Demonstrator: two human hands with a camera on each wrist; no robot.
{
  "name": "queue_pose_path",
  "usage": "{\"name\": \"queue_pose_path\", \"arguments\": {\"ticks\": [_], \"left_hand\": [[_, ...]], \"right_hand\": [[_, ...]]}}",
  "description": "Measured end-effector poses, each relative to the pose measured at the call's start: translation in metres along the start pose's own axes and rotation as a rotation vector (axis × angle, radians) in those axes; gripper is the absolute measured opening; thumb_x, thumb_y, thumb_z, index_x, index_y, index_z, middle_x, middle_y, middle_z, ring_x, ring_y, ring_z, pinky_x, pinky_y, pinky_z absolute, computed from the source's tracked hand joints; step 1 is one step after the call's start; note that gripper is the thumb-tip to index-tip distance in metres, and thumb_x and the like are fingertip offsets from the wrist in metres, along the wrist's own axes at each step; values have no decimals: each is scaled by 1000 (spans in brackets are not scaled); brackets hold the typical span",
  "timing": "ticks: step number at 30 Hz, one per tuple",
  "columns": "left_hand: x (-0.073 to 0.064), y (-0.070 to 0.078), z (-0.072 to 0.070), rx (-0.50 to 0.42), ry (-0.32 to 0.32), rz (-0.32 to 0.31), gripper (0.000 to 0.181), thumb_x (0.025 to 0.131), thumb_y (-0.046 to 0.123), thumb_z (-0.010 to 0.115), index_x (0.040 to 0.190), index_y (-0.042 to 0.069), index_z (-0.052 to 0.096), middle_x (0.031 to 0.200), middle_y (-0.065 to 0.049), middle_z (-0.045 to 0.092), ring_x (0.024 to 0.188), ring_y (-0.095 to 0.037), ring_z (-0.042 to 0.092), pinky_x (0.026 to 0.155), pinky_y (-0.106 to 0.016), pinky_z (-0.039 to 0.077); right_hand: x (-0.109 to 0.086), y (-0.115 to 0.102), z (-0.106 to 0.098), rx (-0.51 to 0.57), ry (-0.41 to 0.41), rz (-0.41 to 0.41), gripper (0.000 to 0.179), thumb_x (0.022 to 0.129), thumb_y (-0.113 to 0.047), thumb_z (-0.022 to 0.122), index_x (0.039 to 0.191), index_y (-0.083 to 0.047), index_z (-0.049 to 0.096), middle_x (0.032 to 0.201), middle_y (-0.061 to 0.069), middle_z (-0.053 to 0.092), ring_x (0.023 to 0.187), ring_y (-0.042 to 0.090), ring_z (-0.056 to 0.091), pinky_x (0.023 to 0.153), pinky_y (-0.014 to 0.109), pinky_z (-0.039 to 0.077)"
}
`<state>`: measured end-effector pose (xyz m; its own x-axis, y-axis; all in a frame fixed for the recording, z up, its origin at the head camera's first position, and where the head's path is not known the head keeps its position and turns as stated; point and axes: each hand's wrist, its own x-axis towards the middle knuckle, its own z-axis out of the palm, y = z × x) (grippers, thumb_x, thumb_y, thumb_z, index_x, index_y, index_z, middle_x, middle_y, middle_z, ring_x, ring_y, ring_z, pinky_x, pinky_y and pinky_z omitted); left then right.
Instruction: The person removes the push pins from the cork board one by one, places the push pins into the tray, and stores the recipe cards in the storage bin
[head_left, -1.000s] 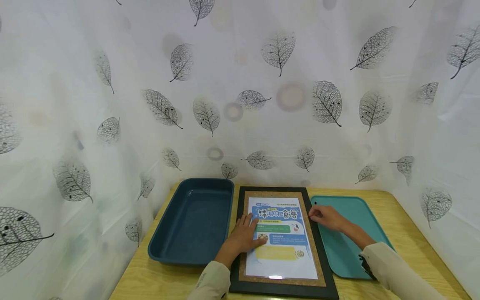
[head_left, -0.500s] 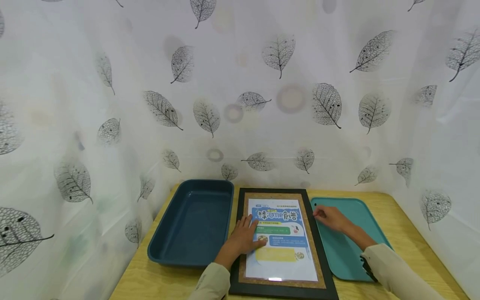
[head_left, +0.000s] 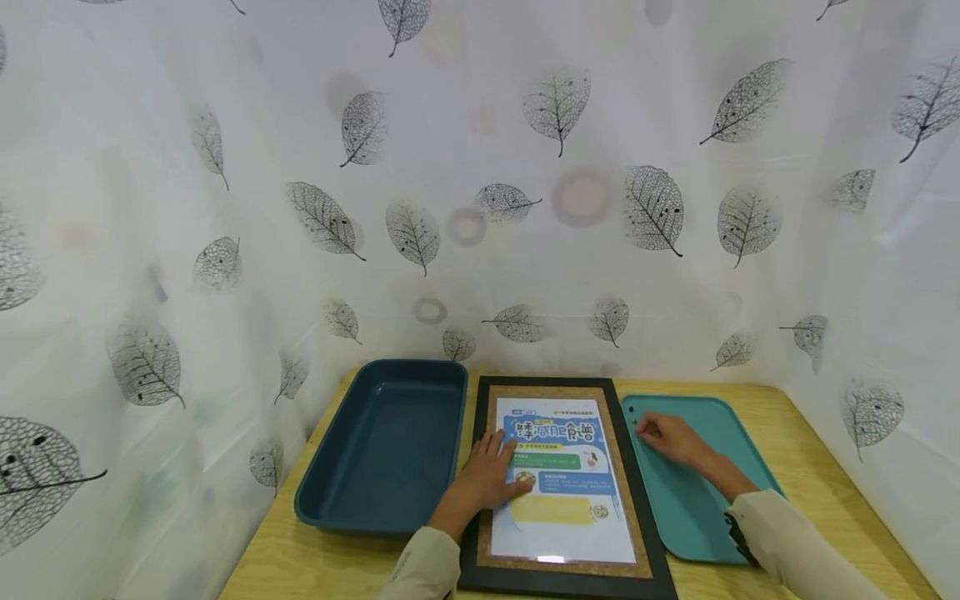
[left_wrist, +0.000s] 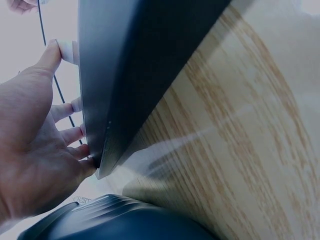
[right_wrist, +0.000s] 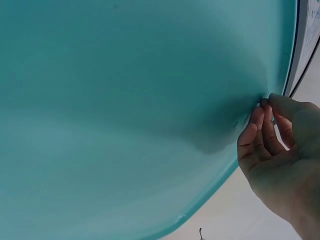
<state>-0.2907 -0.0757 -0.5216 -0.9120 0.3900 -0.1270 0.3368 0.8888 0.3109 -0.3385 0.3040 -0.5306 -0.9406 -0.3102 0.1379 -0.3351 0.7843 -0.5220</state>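
My left hand [head_left: 487, 471] lies with spread fingers on the left side of a printed sheet [head_left: 562, 533], which sits under a shiny clear cover on a cork panel in a black frame [head_left: 570, 579]. In the left wrist view its fingertips touch along the dark frame [left_wrist: 112, 75]. At the near-left part of the teal tray's far end, my right hand [head_left: 671, 437] has curled fingers, thumb and fingertips pinched together. A tiny dark piece [right_wrist: 262, 95] shows right at those tips, its kind too small to make out. Beneath them spreads the teal tray [right_wrist: 125, 100].
A deep dark blue bin [head_left: 382, 450] stands left of the frame. Another black speck [head_left: 631, 409] lies in the far left corner of the teal tray [head_left: 697, 525]. A leaf-patterned curtain [head_left: 480, 267] closes off the back and sides of the wooden table [head_left: 300, 567].
My right hand has moved slightly right, from the frame's right edge to over the tray. A second dark speck now shows by its fingertips. The left hand has stayed put.
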Motion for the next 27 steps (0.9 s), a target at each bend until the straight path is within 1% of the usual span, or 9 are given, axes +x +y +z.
{"name": "queue_pose_path", "arguments": {"ticks": [6,12,19,27], "left_hand": [[0,-1,0,-5,9,7,85,94,58,69,158,9,42,168,-17,29,156,-40,22,126,-53,23],[-1,-1,0,-2,3,4,86,94,60,68,159,10,42,168,-17,29,156,-40,22,126,-53,23],[0,-1,2,8,6,0,85,94,60,68,159,10,42,168,-16,30,156,-39,23,126,-52,23],[-1,0,1,13,11,9,86,94,59,68,158,9,42,167,-16,30,156,-40,23,126,-53,23]], "right_hand": [[1,4,2,-4,6,17,4,95,-3,70,96,1,69,91,7,71,83,23,68,73,42,57],[-1,6,2,0,1,10,6,95,-4,72,97,0,69,91,7,71,83,24,68,73,43,58],[-2,4,1,4,-4,10,5,96,-4,71,98,-1,69,91,7,71,83,24,68,72,43,57],[-1,-1,1,3,-1,47,5,96,-4,69,100,-1,70,94,8,72,86,25,69,75,46,58]]}}
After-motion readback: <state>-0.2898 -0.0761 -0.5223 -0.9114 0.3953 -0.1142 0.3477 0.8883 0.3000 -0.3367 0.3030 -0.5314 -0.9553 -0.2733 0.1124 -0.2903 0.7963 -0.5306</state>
